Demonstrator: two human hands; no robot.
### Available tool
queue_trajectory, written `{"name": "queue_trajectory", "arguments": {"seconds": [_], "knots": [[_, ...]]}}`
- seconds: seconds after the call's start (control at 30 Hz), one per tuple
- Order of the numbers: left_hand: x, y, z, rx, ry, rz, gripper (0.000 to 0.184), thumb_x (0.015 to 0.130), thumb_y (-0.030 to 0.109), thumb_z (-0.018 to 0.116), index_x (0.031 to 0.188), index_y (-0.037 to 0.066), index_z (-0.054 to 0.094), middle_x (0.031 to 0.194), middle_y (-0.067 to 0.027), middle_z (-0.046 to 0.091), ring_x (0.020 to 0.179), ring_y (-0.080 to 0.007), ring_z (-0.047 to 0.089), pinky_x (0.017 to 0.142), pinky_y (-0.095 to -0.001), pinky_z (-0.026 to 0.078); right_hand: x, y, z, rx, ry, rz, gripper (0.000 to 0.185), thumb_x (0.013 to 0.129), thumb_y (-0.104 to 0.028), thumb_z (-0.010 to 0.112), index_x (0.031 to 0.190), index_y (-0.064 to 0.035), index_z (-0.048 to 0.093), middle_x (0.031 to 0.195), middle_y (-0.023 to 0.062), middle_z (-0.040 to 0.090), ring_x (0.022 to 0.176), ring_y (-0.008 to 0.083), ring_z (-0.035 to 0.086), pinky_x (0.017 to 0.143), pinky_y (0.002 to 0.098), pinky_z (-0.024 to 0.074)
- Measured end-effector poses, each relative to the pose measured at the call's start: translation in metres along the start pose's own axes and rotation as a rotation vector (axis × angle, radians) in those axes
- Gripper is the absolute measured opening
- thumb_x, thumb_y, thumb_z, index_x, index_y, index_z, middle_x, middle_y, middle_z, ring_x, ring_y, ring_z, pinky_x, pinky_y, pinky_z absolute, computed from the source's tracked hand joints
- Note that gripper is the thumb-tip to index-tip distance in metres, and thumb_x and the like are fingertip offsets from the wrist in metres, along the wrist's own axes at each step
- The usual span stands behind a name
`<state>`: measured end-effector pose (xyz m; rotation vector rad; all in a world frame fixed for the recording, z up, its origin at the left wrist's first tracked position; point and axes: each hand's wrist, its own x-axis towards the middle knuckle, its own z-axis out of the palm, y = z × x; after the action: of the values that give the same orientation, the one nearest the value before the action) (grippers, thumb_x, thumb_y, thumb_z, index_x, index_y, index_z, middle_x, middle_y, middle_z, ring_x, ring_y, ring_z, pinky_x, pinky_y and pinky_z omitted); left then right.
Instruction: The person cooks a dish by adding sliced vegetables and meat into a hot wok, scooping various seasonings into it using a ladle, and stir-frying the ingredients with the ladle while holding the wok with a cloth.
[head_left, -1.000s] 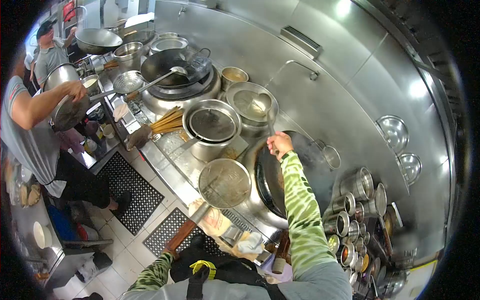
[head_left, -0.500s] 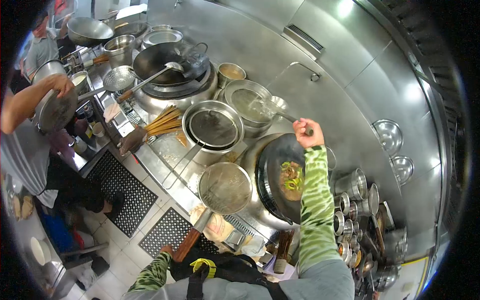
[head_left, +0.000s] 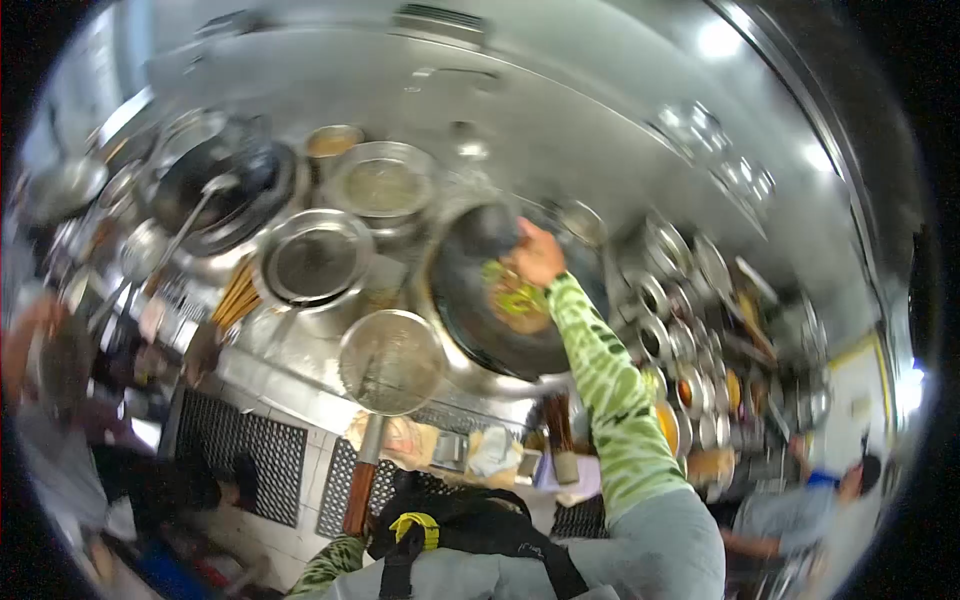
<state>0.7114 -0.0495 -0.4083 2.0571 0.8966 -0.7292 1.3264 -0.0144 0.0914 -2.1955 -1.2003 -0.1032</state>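
Observation:
Over the black wok (head_left: 470, 330), my right hand (head_left: 537, 254) is closed, seemingly round a ladle's handle. Blur smears the ladle (head_left: 470, 150), whose bright bowl appears up by the steel wall. Sliced green vegetable and brown meat (head_left: 516, 294) lie in the wok, below and left of that hand. My left hand (head_left: 371, 522) is low in front of me, mostly hidden, closed at the wooden handle of a round strainer (head_left: 392, 365). The strainer is at the counter's front, left of the wok.
A pot of cloudy liquid (head_left: 382, 188) and a sieve on a pot (head_left: 315, 262) stand left of the wok. Farther left is a second wok (head_left: 225, 190). Several small containers (head_left: 690, 350) line the right. People work at both sides; the right one (head_left: 790, 515) wears grey.
My view has swung right. My right hand has moved from beside the pot of liquid to above the wok, and the ladle has left the pot. Another person appears at right.

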Motion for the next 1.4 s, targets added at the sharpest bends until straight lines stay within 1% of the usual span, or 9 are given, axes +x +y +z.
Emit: {"name": "queue_trajectory", "arguments": {"seconds": [0.07,0.37,0.5,0.57,0.6,0.83,1.0,1.17,1.4], "knots": [[0.004,0.011,-0.009,0.092,-0.007,0.069,0.042,0.082,0.040,0.058,0.095,0.001,0.068,0.101,-0.0218,0.067,0.097,-0.0386,0.064,0.081,-0.0481,0.051,-0.033,-0.019,-0.029,0.745,-0.176,0.326,0.060,0.079,0.002,0.064,0.137,-0.0019,0.048,0.084,0.0086,0.065,0.054,0.0085,0.056,0.046,0.0231,0.0438],[0.011,0.086,-0.023,0.501,0.056,0.522,0.033,0.087,0.032,0.051,0.091,0.003,0.066,0.099,-0.0223,0.066,0.094,-0.0422,0.062,0.078,-0.0521,0.049,-0.339,-0.086,-0.144,1.512,-0.112,0.497,0.067,0.091,-0.011,0.060,0.148,-0.0064,0.025,0.065,0.0017,0.052,0.046,0.0080,0.051,0.037,0.0232,0.0430],[0.033,0.146,0.003,0.282,0.094,0.455,0.033,0.088,0.030,0.047,0.088,0.003,0.065,0.099,-0.0221,0.066,0.094,-0.0438,0.061,0.081,-0.0536,0.048,-0.472,-0.096,-0.215,1.417,0.061,0.503,0.062,0.091,-0.011,0.060,0.144,0.0009,0.031,0.074,0.0039,0.053,0.043,0.0070,0.048,0.037,0.0213,0.0408],[0.022,0.188,0.004,0.524,0.054,0.821,0.033,0.089,0.030,0.048,0.096,0.004,0.066,0.100,-0.0220,0.066,0.095,-0.0416,0.062,0.083,-0.0502,0.048,-0.531,-0.101,-0.243,1.433,0.211,0.573,0.063,0.089,-0.008,0.060,0.144,0.0027,0.031,0.072,0.0037,0.053,0.042,0.0066,0.046,0.038,0.0201,0.0396],[-0.010,0.238,0.003,0.256,-0.054,0.504,0.034,0.089,0.031,0.052,0.108,0.005,0.065,0.097,-0.0199,0.067,0.093,-0.0372,0.064,0.083,-0.0453,0.050,-0.558,-0.103,-0.259,1.439,0.299,0.589,0.064,0.088,-0.008,0.061,0.144,0.0027,0.032,0.071,0.0041,0.053,0.042,0.0067,0.046,0.038,0.0201,0.0397],[-0.158,0.494,0.020,0.082,-0.320,1.131,0.029,0.085,0.026,0.066,0.104,0.005,0.067,0.088,-0.0127,0.069,0.077,-0.0227,0.066,0.073,-0.0325,0.052,-0.697,-0.089,-0.300,1.273,0.885,0.579,0.063,0.091,-0.007,0.059,0.146,0.0005,0.028,0.071,0.0053,0.053,0.044,0.0081,0.048,0.040,0.0213,0.0427],[-0.220,0.664,0.076,0.169,-0.428,1.431,0.019,0.087,0.019,0.064,0.098,0.003,0.068,0.086,-0.0141,0.068,0.080,-0.0249,0.067,0.070,-0.0334,0.053,-0.732,-0.067,-0.296,0.988,1.219,0.837,0.060,0.091,-0.006,0.056,0.145,-0.0012,0.030,0.071,0.0035,0.054,0.046,0.0102,0.050,0.041,0.0229,0.0442],[-0.225,0.867,0.215,0.004,-0.069,1.995,0.012,0.084,0.013,0.058,0.078,0.005,0.065,0.074,-0.0170,0.064,0.070,-0.0351,0.061,0.063,-0.0435,0.048,-0.749,-0.041,-0.294,0.989,1.388,1.035,0.059,0.090,-0.003,0.055,0.144,-0.0020,0.032,0.071,0.0012,0.055,0.046,0.0086,0.052,0.039,0.0238,0.0451],[-0.150,1.093,0.389,1.051,0.151,1.515,0.030,0.073,0.024,0.071,0.097,0.007,0.072,0.097,-0.0155,0.070,0.092,-0.0301,0.067,0.082,-0.0405,0.054,-0.751,-0.005,-0.282,1.077,1.520,1.150,0.060,0.089,-0.002,0.056,0.144,-0.0025,0.033,0.069,0.0003,0.054,0.046,0.0081,0.052,0.039,0.0236,0.0440]]}}
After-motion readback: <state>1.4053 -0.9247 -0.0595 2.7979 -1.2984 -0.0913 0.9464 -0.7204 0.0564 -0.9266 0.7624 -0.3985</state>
